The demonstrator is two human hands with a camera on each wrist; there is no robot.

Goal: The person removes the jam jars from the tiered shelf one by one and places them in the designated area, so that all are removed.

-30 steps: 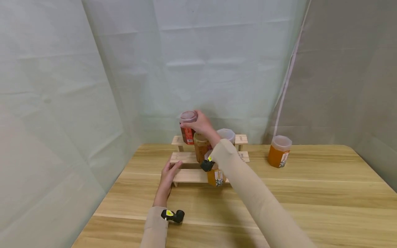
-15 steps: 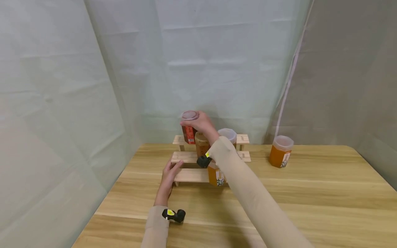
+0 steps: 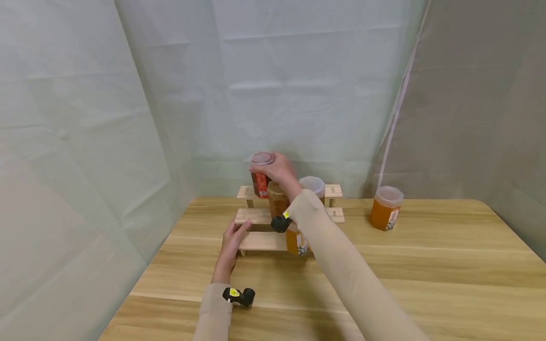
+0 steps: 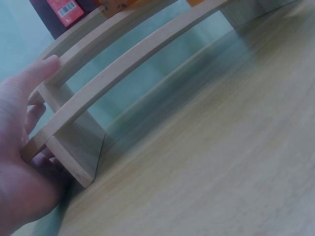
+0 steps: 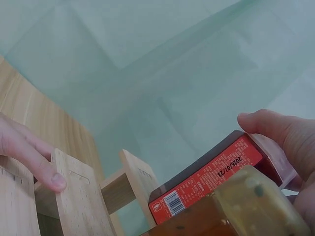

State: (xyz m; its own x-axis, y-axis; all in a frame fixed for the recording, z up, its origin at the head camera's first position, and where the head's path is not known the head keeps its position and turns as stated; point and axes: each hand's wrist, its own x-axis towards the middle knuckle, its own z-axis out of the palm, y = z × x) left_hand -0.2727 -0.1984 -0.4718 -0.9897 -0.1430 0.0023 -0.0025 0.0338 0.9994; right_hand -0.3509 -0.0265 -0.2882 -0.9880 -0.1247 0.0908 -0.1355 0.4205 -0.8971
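Observation:
A dark jar [image 3: 260, 182] with a red label and a clear lid stands on the left part of the top step of a wooden tiered rack [image 3: 262, 241]. My right hand [image 3: 281, 170] grips it round the lid, thumb on the left side. At the rack's left end, my left hand [image 3: 232, 241] holds the steps, its thumb [image 4: 42, 71] on the middle board and its other fingers behind. A brown jar [image 3: 277, 201] is on the middle step, close in front of the dark jar. My right forearm partly hides an orange jar [image 3: 296, 242] on the bottom step.
Behind my right wrist, a jar with a whitish lid [image 3: 313, 184] is on the rack, mostly hidden. Another orange jar [image 3: 386, 208] stands apart on the wooden table [image 3: 426, 274] to the right. Pale cloth [image 3: 277, 94] hangs close behind the rack.
The right hand and the dark jar have shifted very slightly right along the top step. My left hand keeps its hold on the rack.

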